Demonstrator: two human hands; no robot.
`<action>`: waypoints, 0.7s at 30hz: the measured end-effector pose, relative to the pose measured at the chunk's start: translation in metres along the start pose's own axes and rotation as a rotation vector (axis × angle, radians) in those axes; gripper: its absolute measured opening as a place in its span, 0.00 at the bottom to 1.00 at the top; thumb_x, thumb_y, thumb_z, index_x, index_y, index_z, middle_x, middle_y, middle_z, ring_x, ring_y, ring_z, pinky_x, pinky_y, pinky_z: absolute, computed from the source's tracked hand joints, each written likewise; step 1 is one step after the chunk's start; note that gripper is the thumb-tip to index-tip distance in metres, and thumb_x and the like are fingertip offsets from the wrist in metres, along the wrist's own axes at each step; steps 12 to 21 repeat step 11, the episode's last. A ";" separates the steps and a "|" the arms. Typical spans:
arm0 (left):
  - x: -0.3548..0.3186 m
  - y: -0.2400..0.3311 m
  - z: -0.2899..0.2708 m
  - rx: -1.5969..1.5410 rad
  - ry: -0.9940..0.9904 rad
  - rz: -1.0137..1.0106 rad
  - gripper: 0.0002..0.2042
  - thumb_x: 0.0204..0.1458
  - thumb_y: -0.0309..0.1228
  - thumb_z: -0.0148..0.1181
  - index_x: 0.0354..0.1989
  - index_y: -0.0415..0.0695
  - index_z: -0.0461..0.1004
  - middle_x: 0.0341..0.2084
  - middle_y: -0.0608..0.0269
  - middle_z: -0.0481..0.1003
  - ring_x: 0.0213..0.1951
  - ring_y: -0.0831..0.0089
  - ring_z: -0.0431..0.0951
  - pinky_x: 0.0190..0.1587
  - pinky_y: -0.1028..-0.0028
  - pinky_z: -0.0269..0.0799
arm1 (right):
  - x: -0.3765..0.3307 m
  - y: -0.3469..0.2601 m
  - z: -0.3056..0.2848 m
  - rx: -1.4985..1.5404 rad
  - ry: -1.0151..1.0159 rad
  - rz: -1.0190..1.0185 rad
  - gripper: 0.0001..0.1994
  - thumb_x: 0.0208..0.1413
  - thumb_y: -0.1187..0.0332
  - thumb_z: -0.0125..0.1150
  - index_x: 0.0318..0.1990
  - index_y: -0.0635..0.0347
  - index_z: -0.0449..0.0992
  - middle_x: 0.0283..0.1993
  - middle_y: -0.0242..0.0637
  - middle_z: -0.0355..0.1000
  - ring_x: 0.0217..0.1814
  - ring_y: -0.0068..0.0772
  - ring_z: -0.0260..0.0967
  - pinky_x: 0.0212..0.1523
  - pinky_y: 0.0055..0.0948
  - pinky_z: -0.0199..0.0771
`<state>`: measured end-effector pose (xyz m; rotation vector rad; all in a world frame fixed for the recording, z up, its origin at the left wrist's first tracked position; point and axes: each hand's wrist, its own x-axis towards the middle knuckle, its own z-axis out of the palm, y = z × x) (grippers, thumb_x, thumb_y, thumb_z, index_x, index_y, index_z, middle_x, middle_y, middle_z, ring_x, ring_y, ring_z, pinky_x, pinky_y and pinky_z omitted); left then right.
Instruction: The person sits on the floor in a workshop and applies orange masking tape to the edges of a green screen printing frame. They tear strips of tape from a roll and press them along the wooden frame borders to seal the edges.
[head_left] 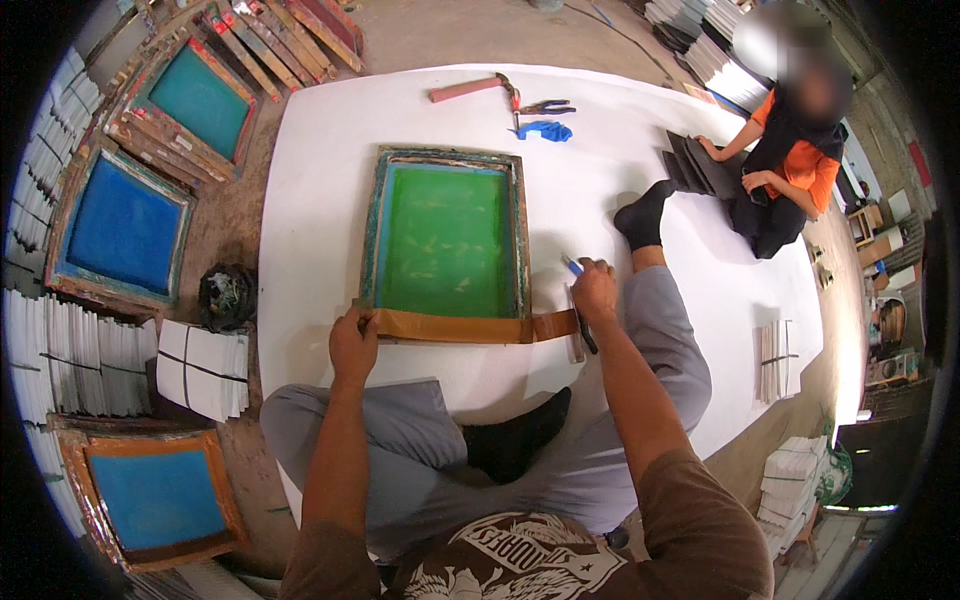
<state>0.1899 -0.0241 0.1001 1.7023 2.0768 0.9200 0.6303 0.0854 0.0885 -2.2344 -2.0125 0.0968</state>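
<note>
A screen-printing frame (521, 235) with green mesh lies flat on the white sheet before me. A strip of brown tape (450, 328) runs along its near edge and past its right corner. My left hand (354, 345) pinches the tape's left end at the frame's near left corner. Closed, my right hand (597, 292) is beside the tape's right end, around a slim tool with a blue end (572, 266). A dark, narrow piece (587, 335) shows below that hand; whether it belongs to the tool I cannot tell.
A hammer (468, 89), pliers (548, 107) and a blue cloth-like scrap (545, 131) lie beyond the frame. More frames (125, 225) lean at left, near paper bundles (203, 368). Another person (805, 165) sits at far right with dark sheets (700, 165). My legs flank the workspace.
</note>
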 end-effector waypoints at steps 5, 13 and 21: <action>0.008 0.009 -0.017 -0.374 -0.138 -0.190 0.09 0.55 0.29 0.69 0.37 0.35 0.78 0.27 0.55 0.79 0.30 0.69 0.78 0.36 0.70 0.74 | 0.022 -0.072 -0.004 -0.061 0.016 -0.482 0.20 0.53 0.75 0.57 0.53 0.44 0.81 0.67 0.47 0.62 0.73 0.50 0.55 0.64 0.48 0.67; 0.011 0.015 -0.037 -0.484 -0.263 -0.136 0.09 0.55 0.29 0.69 0.38 0.36 0.78 0.27 0.56 0.79 0.31 0.71 0.78 0.38 0.71 0.74 | 0.038 -0.108 0.023 -0.379 -0.208 -0.480 0.21 0.48 0.65 0.68 0.53 0.42 0.82 0.78 0.48 0.49 0.80 0.52 0.44 0.68 0.52 0.62; 0.011 0.015 -0.037 -0.484 -0.263 -0.136 0.09 0.55 0.29 0.69 0.38 0.36 0.78 0.27 0.56 0.79 0.31 0.71 0.78 0.38 0.71 0.74 | 0.038 -0.108 0.023 -0.379 -0.208 -0.480 0.21 0.48 0.65 0.68 0.53 0.42 0.82 0.78 0.48 0.49 0.80 0.52 0.44 0.68 0.52 0.62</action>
